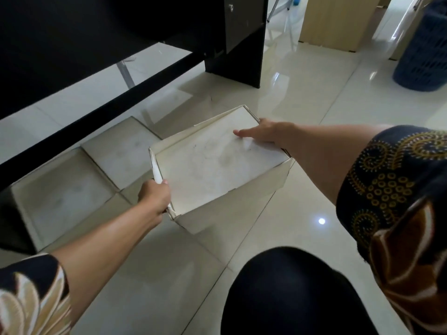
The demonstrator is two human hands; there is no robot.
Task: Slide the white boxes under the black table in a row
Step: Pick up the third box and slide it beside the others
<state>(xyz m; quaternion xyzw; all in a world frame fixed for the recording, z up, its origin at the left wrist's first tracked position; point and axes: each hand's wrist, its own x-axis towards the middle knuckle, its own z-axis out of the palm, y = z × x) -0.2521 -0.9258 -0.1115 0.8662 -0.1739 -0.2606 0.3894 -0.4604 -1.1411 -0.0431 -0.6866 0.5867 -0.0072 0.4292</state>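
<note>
Kneeling on the tiled floor [278, 238] in front of the black table [72, 44], with one white box [217, 165] held just outside its front edge. Left hand [154, 197] closed on the near left rim of that box, thumb over the bent cardboard lip; right hand [261, 135] spread fairly wide, palm and fingers lying over the far right edge, resting on it rather than clenched. Box open-topped, turned at an angle to the table's front rail, whether touching the floor or lifted slightly not possible to tell. Two more white boxes already on the floor to the left: the middle box [121, 153] just beside the held one, the far-left box [60, 194] partly beneath the dark tabletop. To finish this step well: square the held box to the middle box first, so the long sides run parallel, then push low and level with both hands rather than dragging by the soft left rim, which looks creased and likely to fold. Probably best to move the left hand down to the side wall for a firmer push. Keep the box flat on the glossy tile, guide it into the gap between the middle box and the table's right leg panel [237, 64], and stop with its front in line with the others.
</note>
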